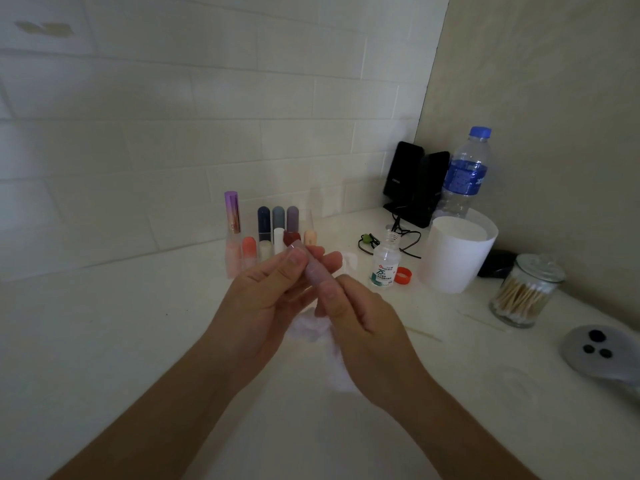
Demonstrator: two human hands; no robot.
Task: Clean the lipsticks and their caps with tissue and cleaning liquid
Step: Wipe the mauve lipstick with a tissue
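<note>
A lipstick (pixel 317 271) is pinched between the left hand (pixel 277 289) and right hand (pixel 356 306); tissue (pixel 311 327) is bunched just below the grip.

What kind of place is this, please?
Probably a home bathroom or dressing corner: a white counter against a tiled wall, with a row of lipsticks, a jar of cotton swabs and a small bottle of cleaning liquid.

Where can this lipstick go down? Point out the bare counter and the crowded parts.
Bare counter lies left of the left hand, in front of the lipstick rack. Near the front edge it is bare too. The right side is crowded: alcohol bottle, orange cap, white cup, cotton swab jar.
</note>
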